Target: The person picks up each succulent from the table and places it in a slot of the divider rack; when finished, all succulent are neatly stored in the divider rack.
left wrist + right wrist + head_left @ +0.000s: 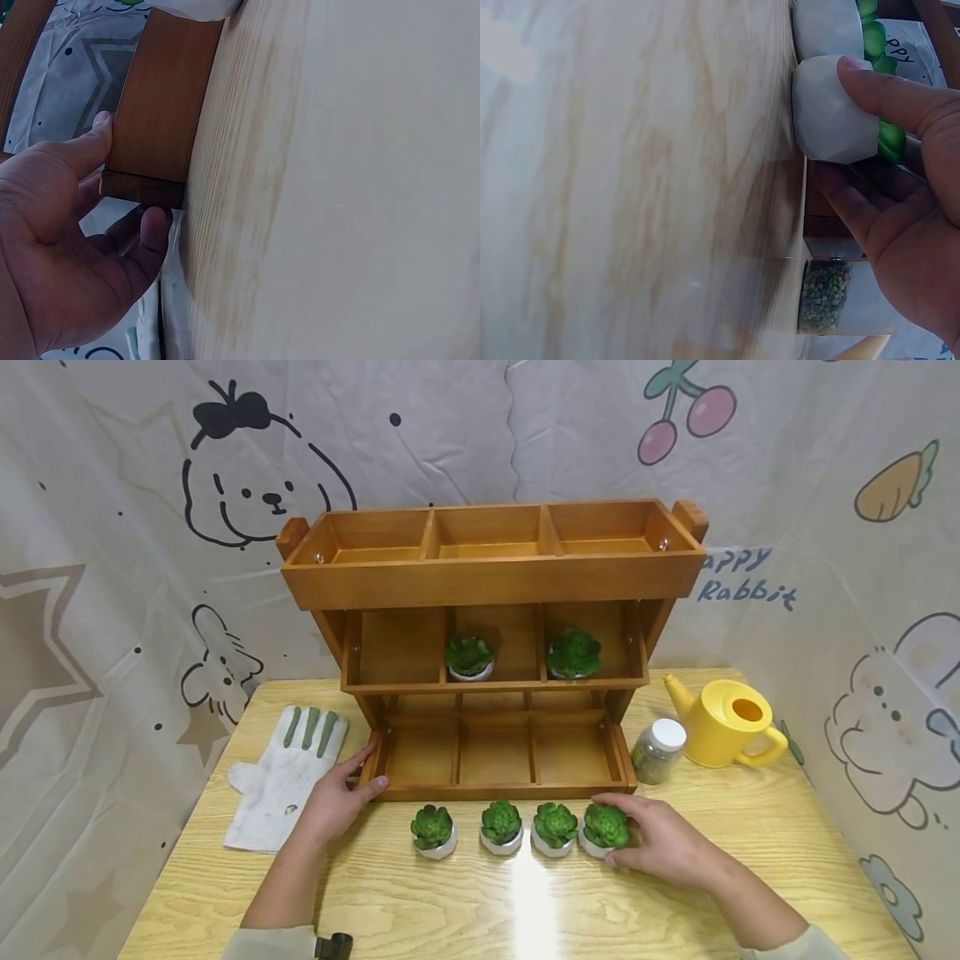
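Observation:
A brown wooden tiered planter shelf point(491, 583) stands on the table, its three tiers split into compartments. At its bottom left corner, my left hand point(333, 802) grips the end of the lowest tier; the left wrist view shows thumb and fingers around the board end point(154, 112). In front of the shelf is a row of several small succulents in white faceted pots. My right hand point(663, 842) holds the rightmost potted succulent point(604, 828), thumb on its white pot point(832, 112) in the right wrist view. Two more succulents sit in the middle tier, one in the centre compartment point(469, 657), one in the right point(574, 653).
To the right of the shelf stand a white-lidded clear jar point(658, 752) of small green bits and a yellow watering can point(723, 722). A white glove point(281, 785) with green-striped fingers lies on the left. Behind everything hangs a printed curtain point(450, 435).

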Motion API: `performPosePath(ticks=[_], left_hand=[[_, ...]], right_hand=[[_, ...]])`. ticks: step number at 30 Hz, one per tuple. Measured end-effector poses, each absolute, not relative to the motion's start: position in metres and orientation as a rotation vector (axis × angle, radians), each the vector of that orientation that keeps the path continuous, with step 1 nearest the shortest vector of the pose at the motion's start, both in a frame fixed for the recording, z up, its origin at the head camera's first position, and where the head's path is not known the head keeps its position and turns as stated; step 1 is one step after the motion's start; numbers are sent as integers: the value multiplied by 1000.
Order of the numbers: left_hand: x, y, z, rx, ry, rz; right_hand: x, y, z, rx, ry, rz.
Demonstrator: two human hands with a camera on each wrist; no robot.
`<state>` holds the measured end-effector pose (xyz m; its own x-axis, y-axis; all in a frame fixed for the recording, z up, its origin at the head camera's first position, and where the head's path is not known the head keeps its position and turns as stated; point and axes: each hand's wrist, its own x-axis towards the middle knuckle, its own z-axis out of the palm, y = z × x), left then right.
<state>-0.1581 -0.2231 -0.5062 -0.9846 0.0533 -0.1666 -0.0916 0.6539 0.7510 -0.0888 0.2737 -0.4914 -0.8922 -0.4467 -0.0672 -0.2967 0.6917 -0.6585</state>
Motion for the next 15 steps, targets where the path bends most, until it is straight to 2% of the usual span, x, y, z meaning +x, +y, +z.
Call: performPosePath(ticks=[15], left_hand=[[-157,-223,-505,-18,2706,1237]], right_hand=[[-89,272,-482,-563,2705,-970]])
